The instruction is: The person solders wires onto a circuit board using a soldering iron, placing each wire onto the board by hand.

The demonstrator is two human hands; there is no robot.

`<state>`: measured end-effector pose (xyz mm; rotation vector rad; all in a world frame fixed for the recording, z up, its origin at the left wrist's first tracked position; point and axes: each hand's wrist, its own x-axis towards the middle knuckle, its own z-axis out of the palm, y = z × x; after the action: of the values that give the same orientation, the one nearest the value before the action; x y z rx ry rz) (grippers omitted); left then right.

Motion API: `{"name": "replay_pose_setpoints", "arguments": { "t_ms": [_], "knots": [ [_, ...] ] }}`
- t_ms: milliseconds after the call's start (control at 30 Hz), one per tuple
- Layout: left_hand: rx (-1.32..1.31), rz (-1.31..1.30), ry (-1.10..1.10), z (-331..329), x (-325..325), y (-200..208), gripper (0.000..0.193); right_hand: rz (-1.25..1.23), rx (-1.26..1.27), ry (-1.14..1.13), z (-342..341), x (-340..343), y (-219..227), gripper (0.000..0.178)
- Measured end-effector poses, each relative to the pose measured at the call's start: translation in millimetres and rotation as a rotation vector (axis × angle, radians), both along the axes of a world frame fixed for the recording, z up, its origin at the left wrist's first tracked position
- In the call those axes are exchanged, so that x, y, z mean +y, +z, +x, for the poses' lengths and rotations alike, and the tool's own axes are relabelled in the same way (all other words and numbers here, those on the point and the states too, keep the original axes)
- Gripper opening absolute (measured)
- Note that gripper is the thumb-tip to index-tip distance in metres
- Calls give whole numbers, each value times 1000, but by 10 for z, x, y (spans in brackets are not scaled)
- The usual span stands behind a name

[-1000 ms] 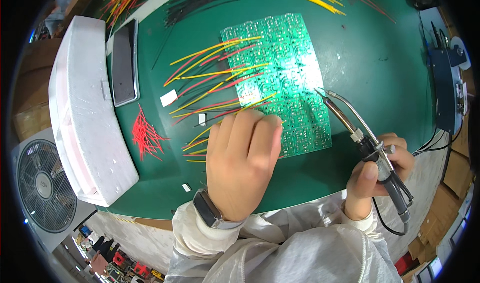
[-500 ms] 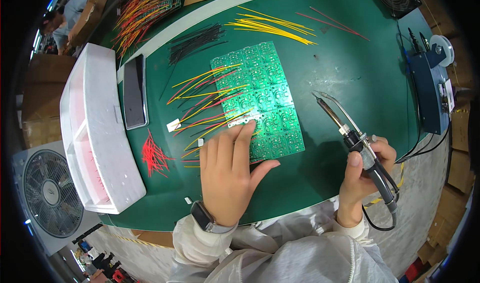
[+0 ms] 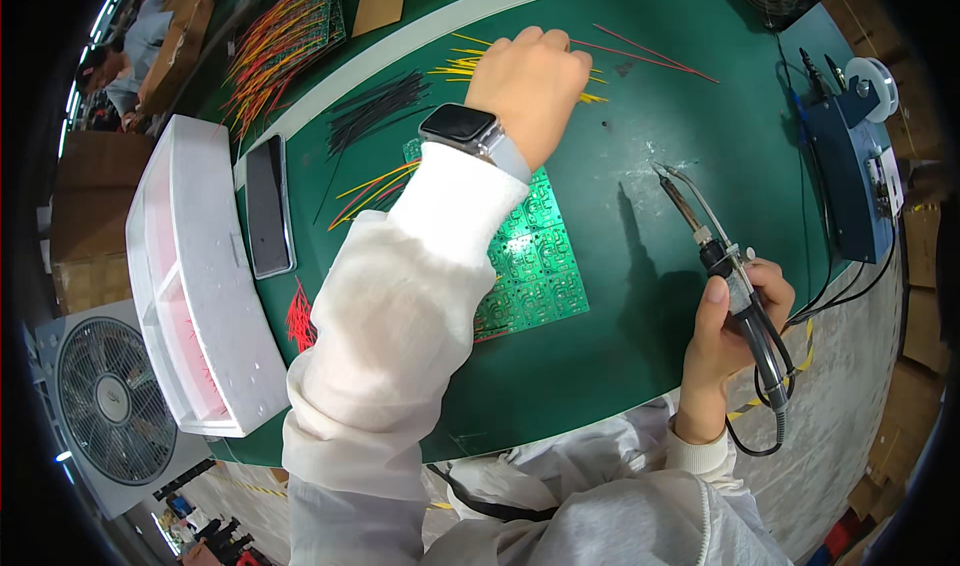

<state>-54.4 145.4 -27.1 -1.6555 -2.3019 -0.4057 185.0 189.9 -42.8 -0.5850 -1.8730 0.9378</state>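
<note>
My left hand (image 3: pixel 528 91) reaches over the bundle of yellow wires (image 3: pixel 462 66) at the far side of the green mat. Its fingers curl downward and its fingertips are hidden, so whatever they grip cannot be seen. Below it, my sleeve covers much of the green circuit board panel (image 3: pixel 540 256), which has yellow, red and black wires (image 3: pixel 372 194) sticking out to its left. At the right, my right hand (image 3: pixel 735 316) is wrapped round a soldering iron (image 3: pixel 742 301) with a thin metal tube along it. The iron's tip points up and left, above the bare mat, apart from the panel.
Black wires (image 3: pixel 375 111), long red wires (image 3: pixel 655 54) and short red wires (image 3: pixel 300 318) lie on the mat (image 3: pixel 640 366). A phone (image 3: pixel 267 206) and a white foam box (image 3: pixel 215 286) stand left. At right is a blue soldering station (image 3: pixel 860 171) with a solder reel (image 3: pixel 872 88).
My left hand has left the panel and moved up and away to the yellow wires, its forearm now across the panel. My right hand keeps hold of the soldering iron, nearly still.
</note>
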Motion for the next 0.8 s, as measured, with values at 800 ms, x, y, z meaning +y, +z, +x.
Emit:
{"name": "replay_pose_setpoints", "arguments": {
  "t_ms": [800],
  "knots": [
    [-424, 449, -85, 202, -259, 393, 10, 7, 48, 12, -15, -9, -43, 31]
  ]
}}
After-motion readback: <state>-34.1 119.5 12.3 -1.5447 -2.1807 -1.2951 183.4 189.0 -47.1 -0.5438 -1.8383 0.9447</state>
